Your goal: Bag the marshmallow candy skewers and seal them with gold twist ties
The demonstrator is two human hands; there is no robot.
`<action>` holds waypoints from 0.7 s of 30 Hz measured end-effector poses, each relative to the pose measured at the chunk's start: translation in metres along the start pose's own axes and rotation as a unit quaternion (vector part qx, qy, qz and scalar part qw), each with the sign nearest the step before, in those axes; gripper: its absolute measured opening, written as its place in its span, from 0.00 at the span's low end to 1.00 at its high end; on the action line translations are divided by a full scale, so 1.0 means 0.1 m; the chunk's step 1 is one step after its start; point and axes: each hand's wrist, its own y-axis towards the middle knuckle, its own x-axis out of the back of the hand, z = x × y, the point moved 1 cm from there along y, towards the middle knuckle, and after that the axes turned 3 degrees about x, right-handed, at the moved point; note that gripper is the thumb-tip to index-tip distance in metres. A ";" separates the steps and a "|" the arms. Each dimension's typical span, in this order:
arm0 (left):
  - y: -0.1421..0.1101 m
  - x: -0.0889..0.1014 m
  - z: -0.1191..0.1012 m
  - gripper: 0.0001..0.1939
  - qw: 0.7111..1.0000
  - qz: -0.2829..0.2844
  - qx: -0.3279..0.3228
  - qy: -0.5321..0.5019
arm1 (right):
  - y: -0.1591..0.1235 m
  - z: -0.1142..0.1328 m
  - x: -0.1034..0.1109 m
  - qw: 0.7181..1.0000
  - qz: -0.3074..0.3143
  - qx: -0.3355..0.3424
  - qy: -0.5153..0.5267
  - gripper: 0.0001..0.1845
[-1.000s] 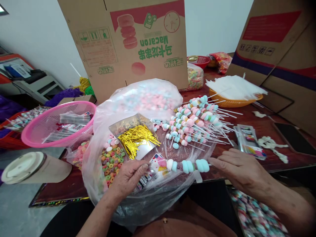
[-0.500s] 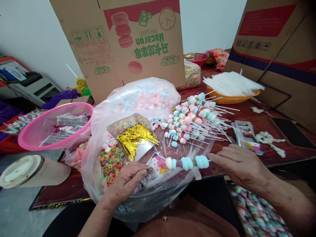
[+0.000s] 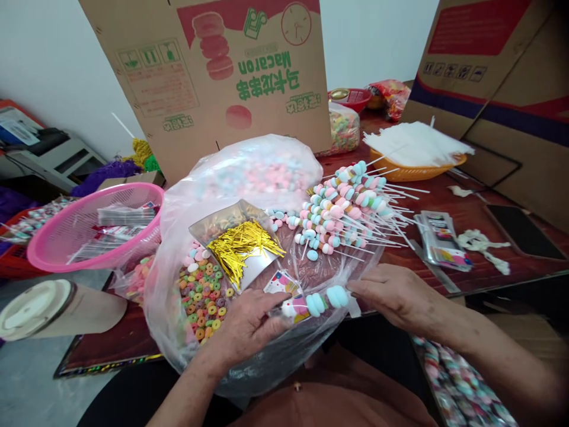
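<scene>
A candy skewer [image 3: 316, 303] of pale blue and white marshmallow pieces lies across the space between my hands. My right hand [image 3: 391, 296] pinches its stick end. Its white tip lies within or over a clear printed bag [image 3: 300, 304]; which one, I cannot tell. My left hand [image 3: 251, 326] is closed on the bag's near end, the thumb below the skewer's tip. Just beyond, a printed wrapper [image 3: 281, 283] lies on the plastic. Gold twist ties [image 3: 242, 246] fill a silver pouch [image 3: 208, 222]. A stack of finished skewers [image 3: 347, 207] sits ahead of my right hand.
A large plastic bag [image 3: 178, 207] spreads before me with cereal rings [image 3: 202, 302]. Leftward stand a pink basket [image 3: 40, 255] and a lidded cup [image 3: 98, 305]. Rightward are wrappers [image 3: 440, 237], a phone [image 3: 524, 231] and an orange basket [image 3: 409, 173]. A cardboard box [image 3: 262, 130] rises behind.
My right hand has moved left with the skewer, bringing its tip up to my left hand and over the printed part of the bag. The whole view has shifted slightly.
</scene>
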 end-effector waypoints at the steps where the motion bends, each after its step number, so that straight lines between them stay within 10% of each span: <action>1: 0.01 -0.03 -0.02 0.26 1.000 0.017 0.007 0.014 | 0.02 0.01 -0.02 1.000 0.014 0.006 0.016 0.13; 11: 0.18 -0.30 -0.16 0.25 0.973 0.142 0.122 -0.133 | 0.39 0.13 -0.19 0.979 0.183 0.033 0.078 0.10; 21: 0.09 -0.12 -0.08 0.49 0.955 0.169 0.120 -0.214 | 0.27 0.06 -0.30 0.988 0.097 0.072 0.093 0.11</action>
